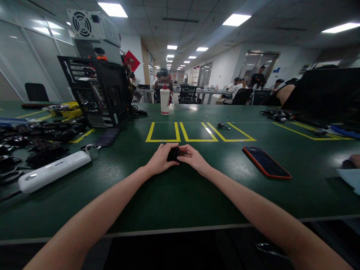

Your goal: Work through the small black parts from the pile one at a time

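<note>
Black object [172, 154], low at the green surface [170, 202], short of the yellow tape outlines [199, 140]!
Left hand [160, 159] wraps one side, right hand [194, 159] pinches the other; their grip hides its edges, and whether it touches the surface, can't tell!

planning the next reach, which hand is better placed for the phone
Probably the right hand: the phone lies to its right, nearer than to the left hand, whose fingers curve around the black part.
</note>
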Demonstrator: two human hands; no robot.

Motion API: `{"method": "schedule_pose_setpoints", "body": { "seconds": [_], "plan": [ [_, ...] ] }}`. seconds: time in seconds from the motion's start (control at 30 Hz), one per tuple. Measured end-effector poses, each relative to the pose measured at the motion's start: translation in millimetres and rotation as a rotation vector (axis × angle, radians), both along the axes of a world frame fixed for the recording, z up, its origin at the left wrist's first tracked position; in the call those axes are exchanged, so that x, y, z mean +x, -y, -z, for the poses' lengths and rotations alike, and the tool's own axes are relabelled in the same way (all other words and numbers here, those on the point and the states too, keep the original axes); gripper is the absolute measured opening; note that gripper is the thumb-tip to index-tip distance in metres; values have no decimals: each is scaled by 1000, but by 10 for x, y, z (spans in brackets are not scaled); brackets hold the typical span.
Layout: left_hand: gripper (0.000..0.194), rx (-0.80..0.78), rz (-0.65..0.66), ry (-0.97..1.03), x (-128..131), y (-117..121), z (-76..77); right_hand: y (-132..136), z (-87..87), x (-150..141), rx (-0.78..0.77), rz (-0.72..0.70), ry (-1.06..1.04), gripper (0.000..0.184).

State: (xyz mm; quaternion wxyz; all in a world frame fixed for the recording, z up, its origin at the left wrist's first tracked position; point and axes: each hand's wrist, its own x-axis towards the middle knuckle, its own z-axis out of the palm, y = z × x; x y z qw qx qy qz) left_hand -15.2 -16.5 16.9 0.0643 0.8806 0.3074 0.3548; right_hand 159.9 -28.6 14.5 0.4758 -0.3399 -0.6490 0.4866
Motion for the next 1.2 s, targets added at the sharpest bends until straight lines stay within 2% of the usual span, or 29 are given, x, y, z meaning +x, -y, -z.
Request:
{"method": "schedule_pose_setpoints", "body": {
  "seconds": [0.17, 0.33, 0.43, 0.63, 0.77, 0.93, 1.2],
  "plan": [
    [65, -7, -1, 9, 2, 4, -2, 2, -33, -54, 27, 88, 16, 20],
    [65, -13, -9, 0, 3, 24, -22, -10, -30, -70, 23, 161, 106, 32],
    [65, -6, -2, -7, -3, 28, -25, -7, -7, -57, 29, 119, 139, 31],
    [63, -29, -8, 3, -5, 18, -8, 6, 41, -37, 82, 23, 37, 30],
    [64, -32, -6, 9, 2, 19, -14, -11, 26, -49, 109, 63, 40, 22],
    [66, -4, 4, 5, 2, 23, -21, -55, 30, -58, 21, 144, 81, 33],
    [64, -9, -14, -4, -1, 8, 4, -6, 58, -36, 61, -5, -7, 34]
  ]
}}
